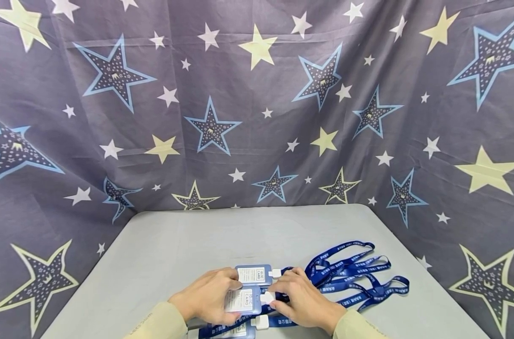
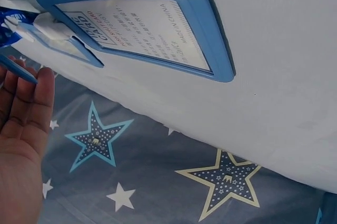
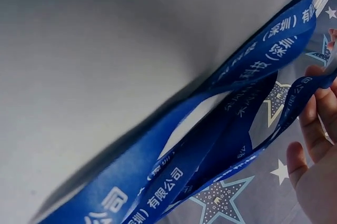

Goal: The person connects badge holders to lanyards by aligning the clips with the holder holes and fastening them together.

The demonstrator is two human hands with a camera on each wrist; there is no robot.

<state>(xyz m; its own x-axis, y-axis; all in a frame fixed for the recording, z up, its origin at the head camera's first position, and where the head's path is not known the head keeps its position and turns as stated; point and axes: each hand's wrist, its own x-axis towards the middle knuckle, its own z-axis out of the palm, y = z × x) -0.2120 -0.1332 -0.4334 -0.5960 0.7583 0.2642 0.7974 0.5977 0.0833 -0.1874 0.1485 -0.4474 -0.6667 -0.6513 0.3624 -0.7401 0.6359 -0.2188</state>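
In the head view my left hand (image 1: 210, 294) grips a blue-framed ID badge holder (image 1: 243, 301) by its left end, thumb on the near edge. The same holder's edge appears beside the fingers in the left wrist view. My right hand (image 1: 301, 299) pinches the white clip (image 1: 267, 298) that joins this holder to its blue lanyard. In the right wrist view the lanyard strap (image 3: 297, 95) runs from between the fingers. A second badge holder (image 1: 260, 269) lies just beyond the held one, and a third (image 1: 243, 331) lies nearer me, crossed by a blue strap.
Blue lanyard straps (image 1: 354, 268) with white lettering lie in overlapping loops on the right side of the white table (image 1: 189, 235). Another white clip (image 1: 262, 322) sits at the near holder. A grey star-patterned curtain (image 1: 248, 94) stands around the table's back and sides.
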